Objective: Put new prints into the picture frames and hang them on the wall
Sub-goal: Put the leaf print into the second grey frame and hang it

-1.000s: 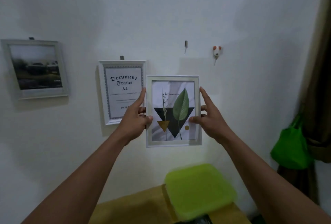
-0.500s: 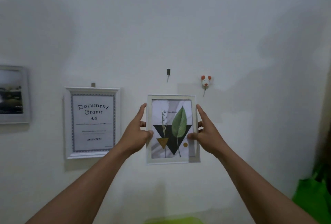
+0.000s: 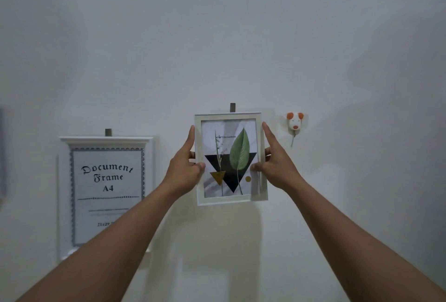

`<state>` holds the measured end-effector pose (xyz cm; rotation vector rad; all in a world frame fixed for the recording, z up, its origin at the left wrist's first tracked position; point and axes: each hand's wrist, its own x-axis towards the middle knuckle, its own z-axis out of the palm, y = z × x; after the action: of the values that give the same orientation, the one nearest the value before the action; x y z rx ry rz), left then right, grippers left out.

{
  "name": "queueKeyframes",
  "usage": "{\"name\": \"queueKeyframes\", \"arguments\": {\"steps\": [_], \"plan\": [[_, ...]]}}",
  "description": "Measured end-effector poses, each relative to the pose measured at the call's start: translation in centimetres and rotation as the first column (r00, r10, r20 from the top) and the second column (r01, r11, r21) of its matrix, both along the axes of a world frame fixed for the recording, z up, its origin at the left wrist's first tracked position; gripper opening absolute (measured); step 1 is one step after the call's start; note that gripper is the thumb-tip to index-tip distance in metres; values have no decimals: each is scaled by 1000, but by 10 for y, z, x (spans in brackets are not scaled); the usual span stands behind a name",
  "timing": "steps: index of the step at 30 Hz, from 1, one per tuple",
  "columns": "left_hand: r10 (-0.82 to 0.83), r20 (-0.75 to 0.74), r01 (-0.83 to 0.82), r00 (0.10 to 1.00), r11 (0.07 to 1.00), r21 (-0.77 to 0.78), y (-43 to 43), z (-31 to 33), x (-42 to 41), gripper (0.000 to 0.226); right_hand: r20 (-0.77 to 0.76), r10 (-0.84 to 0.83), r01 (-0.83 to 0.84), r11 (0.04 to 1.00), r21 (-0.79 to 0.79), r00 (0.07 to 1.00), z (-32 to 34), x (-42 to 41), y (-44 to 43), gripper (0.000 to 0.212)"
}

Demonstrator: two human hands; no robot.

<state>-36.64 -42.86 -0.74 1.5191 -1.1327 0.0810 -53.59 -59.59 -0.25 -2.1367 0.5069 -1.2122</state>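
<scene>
Your left hand (image 3: 184,169) grips the left edge of the small frame (image 3: 230,158), thumb laid over the front and fingers wrapped behind; your right hand (image 3: 277,164) mirrors it on the right edge, thumb pressing near the lower corner of the leaf print (image 3: 229,159). Both hands are clamped on the frame, neither is free.

The frame is upright, long axis vertical, held up against the wall (image 3: 217,36) with its top rail just under the dark hook (image 3: 232,107), which pokes out above the rail a little right of centre. That is the relation that matters: the hook lies straight above your hands and behind the frame, so by my reading the hanger on the back (hidden from here) has yet to catch, or is only just catching. Both hands sit equally near, so the lift should be even.

The frame leans slightly, lower right corner kicked out. To the left, the large document frame (image 3: 106,195) already hangs on its own hook (image 3: 108,132); a small mouse-shaped hook (image 3: 295,122) sits just right of your right hand.
</scene>
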Motion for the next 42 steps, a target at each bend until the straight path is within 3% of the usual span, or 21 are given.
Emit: {"name": "queueKeyframes", "arguments": {"steps": [17,33,42], "plan": [[77,135,-73,988,997,-39,-59,10,26,94,63,45,-43,998,-42,997,3,33,-57,111],[223,197,-215,955,975,-64,-67,2,18,95,61,-78,87,984,-157,995,-1,40,-66,110],[411,275,-380,869,911,-162,-73,1,20,95,49,-81,87,985,-151,996,-3,41,-65,107]]}}
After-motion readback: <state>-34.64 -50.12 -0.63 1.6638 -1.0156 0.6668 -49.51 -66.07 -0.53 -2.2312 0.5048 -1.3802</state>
